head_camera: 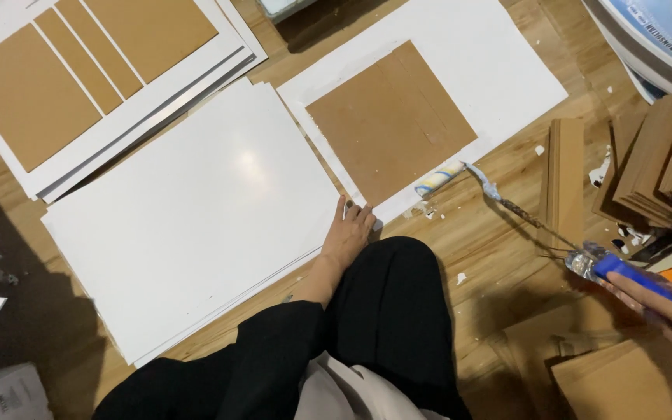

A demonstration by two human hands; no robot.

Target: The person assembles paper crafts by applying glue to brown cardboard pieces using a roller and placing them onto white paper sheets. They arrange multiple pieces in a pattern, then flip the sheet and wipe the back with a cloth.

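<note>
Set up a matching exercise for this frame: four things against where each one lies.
Things:
1 roller head
2 blue handle
3 brown cardboard square
4 stack of white sheets

Places:
A on the single white sheet, top centre
B in the grip of the right hand
C left of the bare foot
D at the near edge of the single white sheet

Pairs: 1-D, 2-B, 3-A, 4-C.

The right hand (pixel 666 305) reaches in from the near right, fingers curled shut in a grip. The left hand is out of view.
</note>
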